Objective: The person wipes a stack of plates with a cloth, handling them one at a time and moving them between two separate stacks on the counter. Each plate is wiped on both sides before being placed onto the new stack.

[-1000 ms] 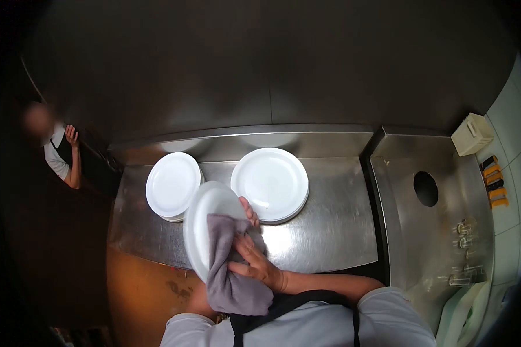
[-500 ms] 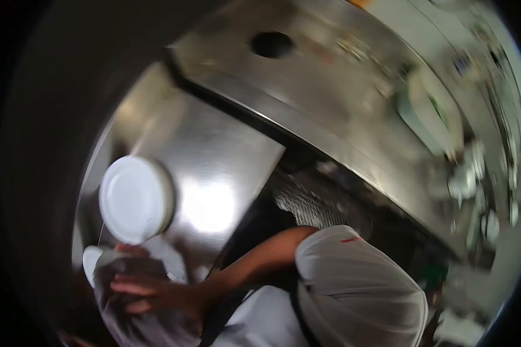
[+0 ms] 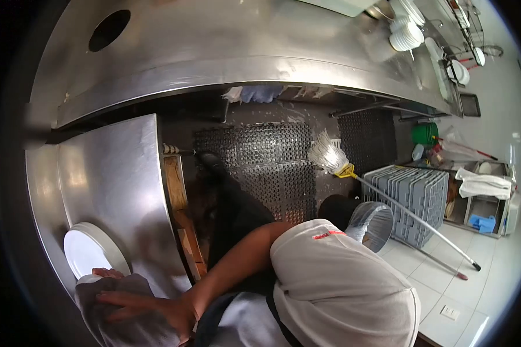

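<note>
My right hand (image 3: 139, 305) lies with fingers spread on a grey cloth (image 3: 121, 327) at the bottom left, pressing it over something I cannot make out; a white rim (image 3: 85, 280) peeks out at the cloth's top edge. Just above it, a stack of white plates (image 3: 87, 251) sits on the steel counter (image 3: 110, 173). My left hand is not in view. My arm and white sleeve (image 3: 336, 283) fill the lower middle.
A second steel counter (image 3: 243, 46) with a round hole (image 3: 109, 29) runs along the top. On the floor are black rubber mats (image 3: 260, 156), a mop (image 3: 330, 157), a lined bin (image 3: 371, 222), stacked grey racks (image 3: 414, 194) and a green bucket (image 3: 425, 133). White bowls (image 3: 407, 34) stand far right.
The view has swung to the right, onto the floor and the long counter. My right hand stays on the cloth; only one plate stack remains in sight.
</note>
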